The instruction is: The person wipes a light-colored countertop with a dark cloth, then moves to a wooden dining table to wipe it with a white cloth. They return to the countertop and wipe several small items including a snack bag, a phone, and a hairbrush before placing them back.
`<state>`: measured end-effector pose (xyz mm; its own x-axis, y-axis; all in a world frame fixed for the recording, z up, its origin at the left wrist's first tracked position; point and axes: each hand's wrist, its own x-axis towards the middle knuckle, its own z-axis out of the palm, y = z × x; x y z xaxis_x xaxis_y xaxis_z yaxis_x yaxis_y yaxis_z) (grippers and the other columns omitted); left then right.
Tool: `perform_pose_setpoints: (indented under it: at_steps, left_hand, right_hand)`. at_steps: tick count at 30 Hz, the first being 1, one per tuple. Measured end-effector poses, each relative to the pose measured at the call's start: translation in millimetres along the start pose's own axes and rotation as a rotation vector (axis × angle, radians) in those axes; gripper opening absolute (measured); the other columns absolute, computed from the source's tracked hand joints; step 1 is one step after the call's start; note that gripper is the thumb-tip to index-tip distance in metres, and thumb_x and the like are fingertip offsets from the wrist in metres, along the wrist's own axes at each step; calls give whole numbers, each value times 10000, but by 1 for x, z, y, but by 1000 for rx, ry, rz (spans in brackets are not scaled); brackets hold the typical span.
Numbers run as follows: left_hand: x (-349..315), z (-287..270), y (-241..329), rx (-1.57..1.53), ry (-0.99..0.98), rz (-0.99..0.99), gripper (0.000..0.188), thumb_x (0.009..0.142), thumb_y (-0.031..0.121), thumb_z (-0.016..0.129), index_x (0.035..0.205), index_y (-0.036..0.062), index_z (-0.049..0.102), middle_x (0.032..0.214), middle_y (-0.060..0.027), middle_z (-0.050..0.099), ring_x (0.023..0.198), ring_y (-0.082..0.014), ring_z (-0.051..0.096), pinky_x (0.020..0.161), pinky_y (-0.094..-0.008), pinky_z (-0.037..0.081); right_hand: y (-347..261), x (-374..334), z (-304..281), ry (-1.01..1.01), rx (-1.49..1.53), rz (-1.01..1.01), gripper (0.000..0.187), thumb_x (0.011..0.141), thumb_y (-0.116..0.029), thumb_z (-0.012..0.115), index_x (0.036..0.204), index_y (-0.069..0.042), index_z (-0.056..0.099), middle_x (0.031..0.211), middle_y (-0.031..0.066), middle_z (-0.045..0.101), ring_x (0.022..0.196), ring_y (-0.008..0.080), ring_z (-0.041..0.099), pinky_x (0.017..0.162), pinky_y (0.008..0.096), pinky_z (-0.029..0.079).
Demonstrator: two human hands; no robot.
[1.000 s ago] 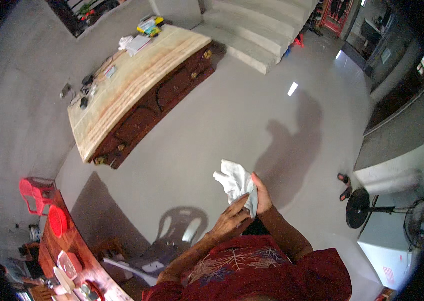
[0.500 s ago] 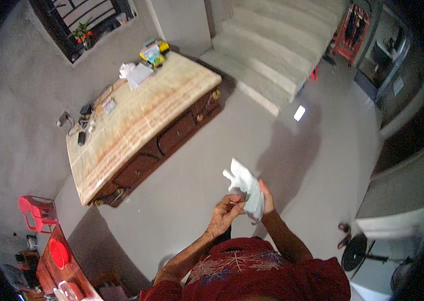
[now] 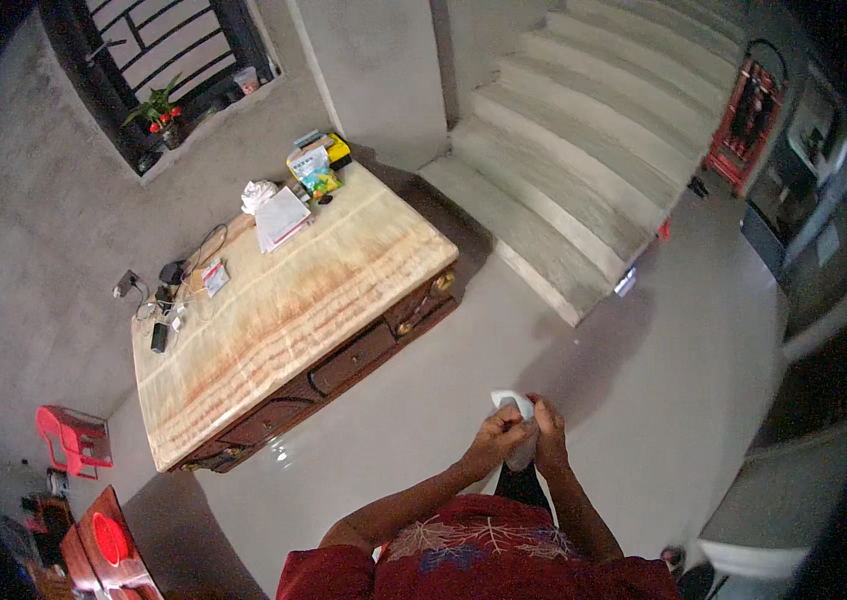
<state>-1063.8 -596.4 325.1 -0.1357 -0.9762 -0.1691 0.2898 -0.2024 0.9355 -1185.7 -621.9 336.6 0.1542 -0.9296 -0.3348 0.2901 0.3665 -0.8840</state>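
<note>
Left hand (image 3: 493, 443) and right hand (image 3: 549, 442), in the head view, grip a white cloth-like piece (image 3: 511, 401) between them, above a glossy grey floor (image 3: 393, 435); a marble-topped cabinet (image 3: 303, 310) and concrete stairs (image 3: 543, 205) stand beyond. The piece looks bunched, greyish below.

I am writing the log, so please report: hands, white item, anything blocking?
Left hand and right hand gripping white item. Item partly hidden. Cabinet ahead-left, not blocking.
</note>
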Motion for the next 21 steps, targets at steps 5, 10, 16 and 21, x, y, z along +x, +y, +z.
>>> perform_pose_setpoints:
  at_steps: [5,10,16,21]
  left_hand:
    - [102,-27,40,-375,352,52,48,851,109,530,840,87,490,768,5,497,713,-104,476,670,-254,419]
    - [180,-40,88,-670,398,126,82,849,104,518,801,134,460,744,40,496,702,-97,516,657,-277,472]
    - [260,-68,125,-823,446,139,93,855,130,542,817,119,458,805,19,501,768,-123,525,739,-310,483]
    - [346,-96,129,-683,439,119,88,895,163,542,856,135,468,809,16,509,713,-92,490,671,-255,451]
  right_hand:
    - [-57,119,-26,-253,-335,-307,362,849,-157,543,1165,12,496,1075,98,528,972,170,506,891,308,390]
    - [-106,226,-12,-439,-353,-250,367,841,-69,559,1199,-43,478,1080,83,523,968,155,506,848,292,425]
    - [-136,323,28,-645,-455,-302,634,776,-204,659,1328,-102,364,1345,134,307,1198,261,376,943,355,382]
    - [-138,381,58,-628,-543,-394,734,764,-207,660,1383,-78,286,1338,178,366,1220,273,395,979,343,351]
